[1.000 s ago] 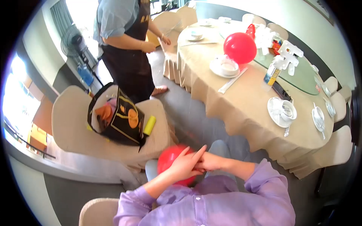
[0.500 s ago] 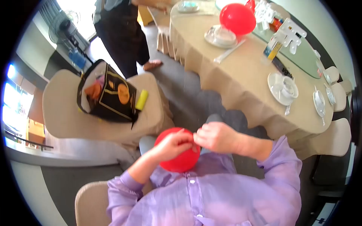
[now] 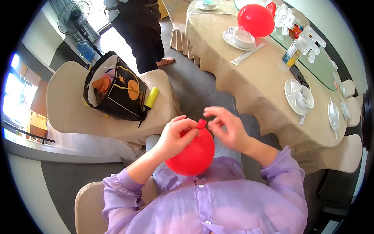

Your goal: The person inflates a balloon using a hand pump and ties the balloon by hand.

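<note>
An inflated red balloon rests on my lap, its neck pointing up and away from me. My left hand pinches that neck between thumb and fingers, and the small red lip shows just past the fingertips. Close by on the right, my right hand is raised with its fingers apart and slightly curled; nothing shows in it. A gap separates its fingertips from the balloon's lip.
On the chair at left stand a black bag and a yellow-green hand pump. The draped table at right bears another red balloon, wrapped dishes and a bottle. A person stands beyond.
My right hand has come away from the balloon's neck and opened. My left hand still grips the neck, whose red lip now shows. The view has shifted slightly.
</note>
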The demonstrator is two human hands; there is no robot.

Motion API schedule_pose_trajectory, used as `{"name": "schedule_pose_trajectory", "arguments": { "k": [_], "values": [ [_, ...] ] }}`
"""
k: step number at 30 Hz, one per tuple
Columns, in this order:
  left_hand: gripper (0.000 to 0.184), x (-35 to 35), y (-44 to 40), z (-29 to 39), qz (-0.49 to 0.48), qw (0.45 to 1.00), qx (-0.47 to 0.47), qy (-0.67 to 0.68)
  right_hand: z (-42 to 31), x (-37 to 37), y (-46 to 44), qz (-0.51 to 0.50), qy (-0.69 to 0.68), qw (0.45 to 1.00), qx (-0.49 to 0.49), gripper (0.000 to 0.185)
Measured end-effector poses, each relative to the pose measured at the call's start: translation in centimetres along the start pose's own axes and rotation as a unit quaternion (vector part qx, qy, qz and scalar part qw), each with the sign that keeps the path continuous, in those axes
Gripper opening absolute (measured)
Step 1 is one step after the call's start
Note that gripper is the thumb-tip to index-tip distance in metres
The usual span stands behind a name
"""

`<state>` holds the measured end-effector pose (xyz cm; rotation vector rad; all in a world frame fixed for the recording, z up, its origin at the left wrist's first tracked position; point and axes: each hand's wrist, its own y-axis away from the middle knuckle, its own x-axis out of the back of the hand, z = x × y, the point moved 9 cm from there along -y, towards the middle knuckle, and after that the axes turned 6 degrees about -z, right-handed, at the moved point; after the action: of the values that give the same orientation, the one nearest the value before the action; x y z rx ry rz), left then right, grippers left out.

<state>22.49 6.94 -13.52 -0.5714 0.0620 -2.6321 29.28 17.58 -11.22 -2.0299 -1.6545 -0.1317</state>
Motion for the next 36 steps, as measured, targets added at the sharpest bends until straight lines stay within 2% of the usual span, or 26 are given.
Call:
{"name": "schedule_pose_trajectory", "arguments": {
  "k": [1, 2, 3, 4, 5, 6, 9, 12, 15, 18, 20, 21, 22, 23, 24, 26, 28, 29, 30, 31, 32, 33, 34, 35, 36],
  "values": [
    [0.008, 0.5, 0.2, 2.3, 0.051, 0.979, -0.108, -0.166, 2.9, -0.3, -0.3, -0.007, -0.146, 0.981, -0.126, 0.039],
    [0.008, 0.4, 0.1, 2.5, 0.049, 0.978, -0.111, -0.167, 3.2, 0.1, -0.9, -0.004, -0.146, 0.981, -0.125, 0.039],
    [0.005, -0.2, 0.1, 3.4, 0.042, 0.957, -0.132, -0.253, 5.1, -1.7, -0.8, -0.106, -0.173, 0.949, -0.24, 0.048],
    [0.003, -0.9, 0.0, 4.2, 0.036, 0.928, -0.154, -0.338, 6.4, -3.5, 0.4, -0.203, -0.197, 0.895, -0.346, 0.057],
    [0.003, -1.3, -0.1, 4.5, 0.039, 0.912, -0.168, -0.373, 6.5, -4.7, 0.5, -0.229, -0.157, 0.896, -0.345, 0.078],
    [0.003, -1.4, -0.1, 4.7, 0.038, 0.908, -0.177, -0.377, 5.8, -5.4, 0.6, -0.268, -0.148, 0.89, -0.337, 0.074],
    [0.012, -2.2, -0.2, 4.1, 0.003, 0.869, -0.154, -0.469, 6.3, -5.9, 0.7, -0.255, -0.156, 0.884, -0.358, 0.068],
    [0.012, -2.5, 0.1, 3.6, 0.01, 0.857, -0.157, -0.491, 6.4, -6.3, 1.2, -0.237, -0.224, 0.871, -0.368, 0.052],
    [0.007, -1.9, 0.1, 3.4, 0.019, 0.857, -0.147, -0.493, 7.3, -6.3, 1.4, -0.214, -0.255, 0.879, -0.342, 0.045],
    [0.002, -0.8, 0.5, 2.5, 0.013, 0.877, -0.115, -0.467, 5.6, -5.2, 1.0, -0.236, -0.183, 0.913, -0.276, 0.035],
    [0.008, -0.4, 0.8, 1.9, -0.026, 0.935, -0.101, -0.34, 3.3, -4.3, 0.4, -0.25, -0.072, 0.952, -0.162, 0.024],
    [0.008, 0.2, 0.9, 1.9, -0.025, 0.935, -0.098, -0.34, 3.3, -4.0, 0.5, -0.252, -0.073, 0.951, -0.161, 0.024],
    [0.013, 0.4, 0.7, -0.1, -0.104, 0.977, 0.001, -0.184, 0.5, -3.0, -0.3, -0.221, 0.053, 0.973, 0.023, 0.017],
    [0.017, -0.4, 1.2, -1.7, -0.176, 0.979, 0.103, -0.017, -2.8, -2.4, 0.1, -0.181, 0.172, 0.946, 0.206, 0.011],
    [0.021, -0.8, 2.0, -2.4, -0.167, 0.946, 0.184, 0.208, -4.2, -2.0, 0.4, -0.192, 0.219, 0.925, 0.246, 0.008],
    [0.023, -1.1, 2.1, -1.5, -0.209, 0.95, 0.19, 0.131, -7.8, -0.7, 0.4, -0.179, 0.286, 0.878, 0.34, 0.013],
    [0.023, -3.0, 2.1, 0.7, -0.291, 0.932, 0.158, 0.144, -10.1, 0.2, 0.0, -0.128, 0.305, 0.866, 0.376, 0.011],
    [0.025, -3.4, 1.9, 2.6, -0.293, 0.937, 0.135, 0.131, -10.1, 0.7, -0.2, -0.079, 0.283, 0.867, 0.401, 0.015],
    [0.029, -3.7, 1.8, 4.2, -0.295, 0.942, 0.109, 0.114, -9.5, 0.9, -1.2, -0.069, 0.244, 0.893, 0.371, 0.013],
    [0.038, -2.6, 1.5, 4.7, -0.227, 0.967, 0.075, 0.091, -7.4, 0.8, -2.2, -0.083, 0.153, 0.943, 0.284, 0.01],
    [0.038, -2.7, 1.6, 4.7, -0.226, 0.967, 0.073, 0.089, -4.8, 0.5, -3.1, -0.093, 0.063, 0.974, 0.195, 0.008],
    [0.044, -0.9, 1.2, 5.0, -0.117, 0.991, 0.048, 0.035, -4.0, -0.2, -2.9, -0.091, 0.065, 0.974, 0.198, 0.008],
    [0.05, 0.7, 1.4, 5.6, -0.009, 0.999, 0.023, -0.02, -1.1, -1.5, -3.0, -0.13, -0.045, 0.988, 0.071, 0.008],
    [0.044, 1.8, 2.0, 5.3, 0.108, 0.994, 0.013, -0.024, 1.8, -3.4, -2.3, -0.164, -0.155, 0.972, -0.06, 0.009],
    [0.044, 1.7, 1.9, 4.8, 0.105, 0.994, 0.015, -0.025, 2.3, -4.7, -1.8, -0.163, -0.146, 0.975, -0.03, 0.012]
  ]
}}
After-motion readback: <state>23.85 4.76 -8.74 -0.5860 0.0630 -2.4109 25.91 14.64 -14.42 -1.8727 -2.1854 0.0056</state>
